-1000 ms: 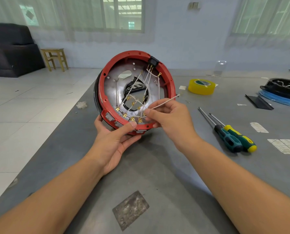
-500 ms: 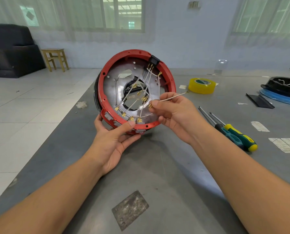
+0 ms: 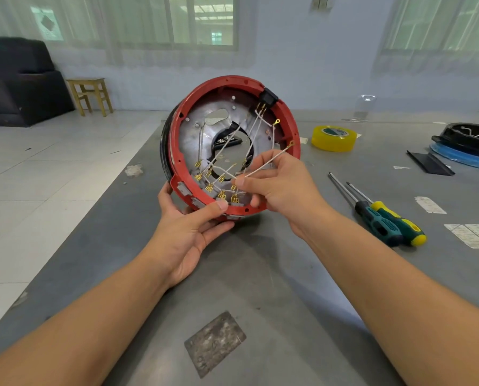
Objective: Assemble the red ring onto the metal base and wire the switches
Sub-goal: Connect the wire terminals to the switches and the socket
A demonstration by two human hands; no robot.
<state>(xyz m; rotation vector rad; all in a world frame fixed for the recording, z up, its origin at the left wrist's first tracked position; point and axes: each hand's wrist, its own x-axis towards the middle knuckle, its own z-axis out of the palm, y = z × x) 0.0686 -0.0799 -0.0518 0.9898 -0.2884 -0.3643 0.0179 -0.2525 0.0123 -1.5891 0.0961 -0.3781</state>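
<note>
On table (image 3: 260,274), one red ring (image 3: 177,151), two screwdrivers (image 3: 383,218), one tape roll (image 3: 333,138)

Bright, even daylight enters from the windows (image 3: 202,20) at twelve and two o'clock, slightly blown out. Soft shadows lie on the table (image 3: 274,274) under the forearms. Wide-angle bending stretches the edges; focus stays sharp.

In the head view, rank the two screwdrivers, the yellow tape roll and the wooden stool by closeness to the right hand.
From the right hand:
1. Screwdrivers, on the table to its right.
2. Yellow tape roll, farther back on the right.
3. Wooden stool, on the floor far left.
</note>
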